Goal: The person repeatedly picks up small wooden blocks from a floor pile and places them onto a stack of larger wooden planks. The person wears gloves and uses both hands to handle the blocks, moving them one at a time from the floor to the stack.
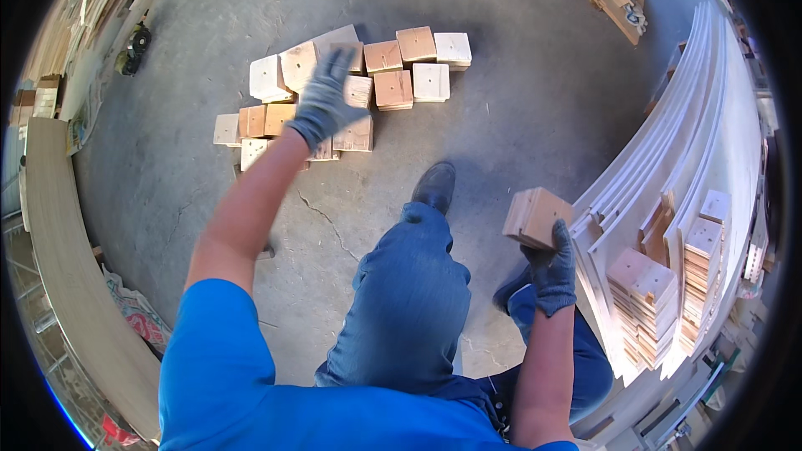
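Note:
My right hand (552,274), in a dark grey glove, is closed round a small stack of square wooden blocks (540,215), held from below at the right. My left hand (322,108), in a lighter grey glove, reaches forward over several stacks of wooden blocks (393,88) on the floor. Its fingers are stretched out and slightly blurred, with nothing seen between them. It hides part of the stacks, so I cannot tell whether it touches them. Many of the blocks have a small hole or dark mark on the top face.
Tall white curved-looking panels (660,150) stand at the right, with more block stacks (642,276) among them. A long pale board (54,217) runs along the left. A black and green tool (134,48) lies at the far left. My shoe (434,185) rests on the concrete floor (518,25).

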Demonstrator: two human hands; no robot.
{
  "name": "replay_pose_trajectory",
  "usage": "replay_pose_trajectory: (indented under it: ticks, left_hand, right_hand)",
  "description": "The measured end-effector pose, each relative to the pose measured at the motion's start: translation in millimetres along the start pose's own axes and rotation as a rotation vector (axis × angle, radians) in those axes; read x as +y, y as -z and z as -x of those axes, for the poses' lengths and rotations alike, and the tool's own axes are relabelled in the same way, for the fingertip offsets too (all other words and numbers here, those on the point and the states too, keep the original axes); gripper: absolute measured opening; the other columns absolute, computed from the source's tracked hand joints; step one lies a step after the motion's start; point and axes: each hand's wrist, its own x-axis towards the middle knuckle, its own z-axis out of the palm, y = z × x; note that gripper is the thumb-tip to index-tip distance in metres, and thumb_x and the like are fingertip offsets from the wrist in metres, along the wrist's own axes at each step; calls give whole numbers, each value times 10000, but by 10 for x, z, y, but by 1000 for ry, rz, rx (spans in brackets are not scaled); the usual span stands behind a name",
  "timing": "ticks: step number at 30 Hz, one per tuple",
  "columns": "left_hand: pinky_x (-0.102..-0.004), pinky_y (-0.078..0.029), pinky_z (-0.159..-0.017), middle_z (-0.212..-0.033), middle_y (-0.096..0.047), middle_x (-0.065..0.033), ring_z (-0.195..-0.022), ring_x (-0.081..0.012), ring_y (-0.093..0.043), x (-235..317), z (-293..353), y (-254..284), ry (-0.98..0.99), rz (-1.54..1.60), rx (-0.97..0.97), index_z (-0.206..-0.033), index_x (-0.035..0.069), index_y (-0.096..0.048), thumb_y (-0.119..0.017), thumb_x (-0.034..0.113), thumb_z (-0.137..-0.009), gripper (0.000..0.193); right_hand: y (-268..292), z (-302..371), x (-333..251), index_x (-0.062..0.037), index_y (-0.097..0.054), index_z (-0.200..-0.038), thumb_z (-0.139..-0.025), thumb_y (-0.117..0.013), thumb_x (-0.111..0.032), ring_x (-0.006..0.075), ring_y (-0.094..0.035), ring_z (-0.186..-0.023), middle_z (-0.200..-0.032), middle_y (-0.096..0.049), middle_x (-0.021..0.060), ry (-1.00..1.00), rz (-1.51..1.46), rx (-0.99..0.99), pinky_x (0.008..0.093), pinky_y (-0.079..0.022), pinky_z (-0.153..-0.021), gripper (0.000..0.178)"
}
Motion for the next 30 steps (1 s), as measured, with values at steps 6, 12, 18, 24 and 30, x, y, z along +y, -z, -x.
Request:
replay_pose_trajectory:
  ticks: [6,12,18,24,30]
  left_hand:
    - [-556,-241,-1224,-1655,-251,-162,-1522,-402,-224,-881,-382,141,411,-347,-325,-1622,236,-190,-905,391,-643,1222]
    - [-475,-373,-1168,-1518,-455,-206,-1396,-400,-445,-1080,-611,59,430,-295,-429,-1563,146,-327,-917,240,-594,1138]
    - [-415,-474,-1083,-1374,-560,-231,-1250,-401,-574,-836,-510,241,408,-136,-259,-1441,75,-468,-886,216,-579,968]
    - [-397,-450,-1103,-1361,-576,-136,-1270,-302,-552,-852,175,578,44,437,137,-1475,88,-442,-981,190,-519,1102]
    - [-396,-366,-1205,-1517,-454,-75,-1397,-240,-465,676,497,1281,-127,876,91,-1520,118,-371,-983,29,-528,1169]
  right_hand:
    - [495,156,215,-64,-435,-1461,-899,-758,-352,315,-601,-1192,-1304,-585,135,-46,-25,135,486,-504,-1000,709]
    - [602,270,424,-18,-447,-1435,-894,-748,-331,324,-599,-1202,-1305,-597,165,-82,-27,93,496,-477,-1055,693]
    - [606,396,386,-10,-471,-1400,-868,-773,-319,317,-601,-1172,-1240,-616,147,-75,13,96,484,-480,-1043,685]
    - [531,734,241,-12,-501,-1341,-858,-776,-327,318,-637,-1069,-1165,-629,156,46,-66,-2,481,-530,-947,639]
    - [611,1479,-183,-10,-480,-1375,-893,-742,-335,282,-654,-1047,-1159,-635,150,21,-183,-262,449,-561,-879,638]
